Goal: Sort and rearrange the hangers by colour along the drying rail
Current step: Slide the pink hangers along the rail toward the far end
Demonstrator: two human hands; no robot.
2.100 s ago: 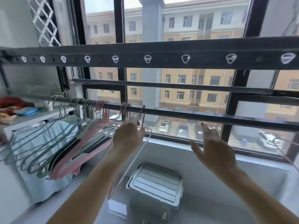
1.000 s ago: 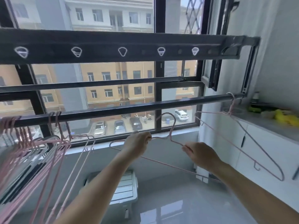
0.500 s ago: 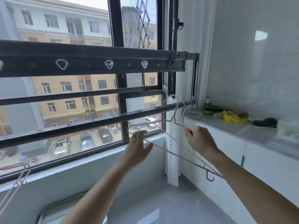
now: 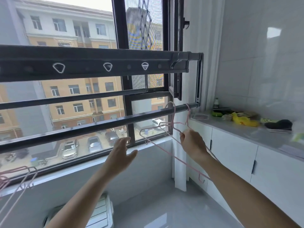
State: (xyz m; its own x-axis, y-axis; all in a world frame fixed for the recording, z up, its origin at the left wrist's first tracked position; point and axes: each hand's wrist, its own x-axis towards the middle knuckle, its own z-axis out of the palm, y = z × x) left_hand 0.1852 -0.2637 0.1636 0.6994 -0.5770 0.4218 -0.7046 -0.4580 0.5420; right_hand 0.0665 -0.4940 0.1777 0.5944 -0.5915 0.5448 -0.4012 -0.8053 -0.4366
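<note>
right hand [image 4: 192,144] grip: pinching pink hanger [image 4: 174,111] | left hand [image 4: 121,153]: fingers spread

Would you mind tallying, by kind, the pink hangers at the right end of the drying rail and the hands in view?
Pink hangers: 2, the held hanger and the hung hanger on the drying rail
Hands: 2, the left hand and the right hand
Total: 4

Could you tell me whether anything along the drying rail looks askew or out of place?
Only the pink hanger near the right end of the rail: it slants instead of hanging level, as the right hand grips it. Nothing else stands out.
</note>
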